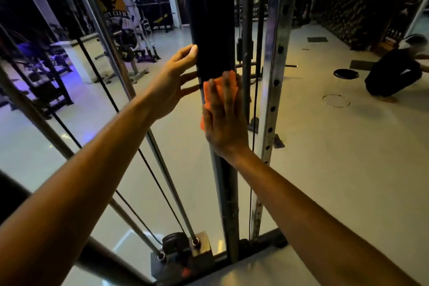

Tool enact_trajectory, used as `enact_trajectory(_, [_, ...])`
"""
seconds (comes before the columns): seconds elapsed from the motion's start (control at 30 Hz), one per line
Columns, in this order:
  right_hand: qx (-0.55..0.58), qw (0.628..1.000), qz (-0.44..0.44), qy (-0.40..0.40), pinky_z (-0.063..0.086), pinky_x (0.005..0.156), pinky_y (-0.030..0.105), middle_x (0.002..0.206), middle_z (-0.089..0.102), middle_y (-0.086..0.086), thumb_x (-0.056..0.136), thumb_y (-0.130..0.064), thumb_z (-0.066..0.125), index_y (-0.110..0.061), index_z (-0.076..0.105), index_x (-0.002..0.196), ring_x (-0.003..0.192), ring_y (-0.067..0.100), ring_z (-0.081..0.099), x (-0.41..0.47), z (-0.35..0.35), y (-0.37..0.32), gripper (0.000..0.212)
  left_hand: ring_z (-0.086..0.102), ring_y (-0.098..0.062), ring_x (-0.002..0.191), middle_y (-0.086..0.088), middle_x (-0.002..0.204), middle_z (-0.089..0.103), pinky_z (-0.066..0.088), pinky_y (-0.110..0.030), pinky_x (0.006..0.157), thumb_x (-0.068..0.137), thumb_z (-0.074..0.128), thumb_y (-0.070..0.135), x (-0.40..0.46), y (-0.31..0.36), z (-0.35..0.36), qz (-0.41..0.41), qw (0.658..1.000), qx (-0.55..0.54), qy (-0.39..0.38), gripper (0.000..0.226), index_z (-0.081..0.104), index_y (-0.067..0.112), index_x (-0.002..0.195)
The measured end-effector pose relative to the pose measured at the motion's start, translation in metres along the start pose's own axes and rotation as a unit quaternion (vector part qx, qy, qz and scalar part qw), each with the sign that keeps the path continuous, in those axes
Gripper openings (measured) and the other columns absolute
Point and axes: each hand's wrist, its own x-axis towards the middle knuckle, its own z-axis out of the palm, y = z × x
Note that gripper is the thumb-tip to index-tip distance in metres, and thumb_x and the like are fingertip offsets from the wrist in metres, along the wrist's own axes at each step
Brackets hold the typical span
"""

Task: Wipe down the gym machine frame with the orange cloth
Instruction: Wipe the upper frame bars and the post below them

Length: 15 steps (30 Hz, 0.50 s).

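— Orange cloth [207,97], where is it sitting?
— It is lying flat against the black post [212,30] of the frame, under the right hand [224,116], which is pressing on it with fingers straight and spread.
— And the left hand [173,83]?
— It is resting on the post's left edge, just above the cloth, fingers loosely open and holding nothing.
— Anything beside the post?
— A silver upright with holes [276,72] is standing just to its right, and shiny rods [162,165] are slanting down to a weight stack [185,253]. A person in black [394,74] is crouching on the floor well apart.
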Motion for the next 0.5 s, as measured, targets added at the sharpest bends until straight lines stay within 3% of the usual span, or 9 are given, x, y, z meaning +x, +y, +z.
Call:
enact_trajectory(0.1, [0.044, 0.998, 0.031, 0.023, 0.019, 0.131, 0.065, 0.176, 0.014, 0.031, 0.115, -0.027, 0.050, -0.007, 0.026, 0.167, 0.166, 0.047, 0.006, 0.030, -0.009, -0.002, 0.061, 0.060, -0.023, 0.140, 0.002, 0.155, 0.059, 0.045, -0.055, 0.120, 0.111, 0.054, 0.047, -0.003, -0.009, 0.003, -0.006, 1.000, -0.008, 0.010, 0.053, 0.046, 0.027, 0.160])
enact_trajectory(0.17, [0.045, 0.998, 0.037, 0.008, 0.019, 0.132, 0.063, 0.178, 0.008, 0.027, 0.116, -0.030, 0.046, -0.010, 0.017, 0.169, 0.167, 0.045, 0.003, 0.011, -0.005, -0.001, 0.064, 0.059, -0.023, 0.142, 0.002, 0.155, 0.059, 0.044, -0.056, 0.121, 0.111, 0.055, 0.045, -0.005, -0.017, 0.005, -0.013, 1.000, -0.010, 0.019, 0.054, 0.044, 0.028, 0.162])
enact_trajectory(0.23, [0.026, 0.998, 0.031, -0.039, 0.014, 0.134, 0.062, 0.178, 0.002, 0.022, 0.117, -0.033, 0.044, -0.018, -0.004, 0.172, 0.167, 0.045, -0.001, -0.035, 0.003, 0.005, 0.075, 0.059, -0.020, 0.142, 0.005, 0.156, 0.059, 0.044, -0.055, 0.121, 0.113, 0.053, 0.040, -0.008, -0.023, 0.008, -0.014, 1.000, -0.007, 0.024, 0.052, 0.042, 0.031, 0.163])
enact_trajectory(0.33, [0.016, 0.994, 0.017, -0.108, 0.024, 0.130, 0.067, 0.180, -0.013, 0.011, 0.116, -0.035, 0.049, -0.029, -0.022, 0.170, 0.166, 0.047, -0.006, -0.091, 0.010, 0.017, 0.089, 0.058, -0.021, 0.143, 0.004, 0.157, 0.058, 0.044, -0.053, 0.122, 0.112, 0.053, 0.037, -0.013, -0.025, 0.010, -0.009, 1.000, -0.010, 0.025, 0.053, 0.041, 0.031, 0.164])
enact_trajectory(0.43, [0.004, 0.996, -0.015, -0.093, 0.022, 0.131, 0.067, 0.179, -0.009, 0.015, 0.116, -0.036, 0.049, -0.026, -0.022, 0.170, 0.166, 0.048, -0.003, -0.073, 0.011, 0.021, 0.090, 0.056, -0.022, 0.144, 0.003, 0.159, 0.056, 0.043, -0.054, 0.123, 0.109, 0.056, 0.040, -0.017, -0.024, 0.011, -0.015, 0.999, -0.013, 0.028, 0.058, 0.041, 0.031, 0.164])
enact_trajectory(0.5, [0.012, 0.998, 0.000, -0.063, 0.019, 0.131, 0.068, 0.176, 0.001, 0.022, 0.116, -0.037, 0.048, -0.019, -0.009, 0.171, 0.165, 0.051, 0.002, -0.040, 0.007, 0.015, 0.082, 0.055, -0.023, 0.146, 0.004, 0.160, 0.055, 0.041, -0.055, 0.124, 0.111, 0.055, 0.039, -0.017, -0.024, 0.010, -0.018, 1.000, -0.008, 0.020, 0.058, 0.038, 0.031, 0.166])
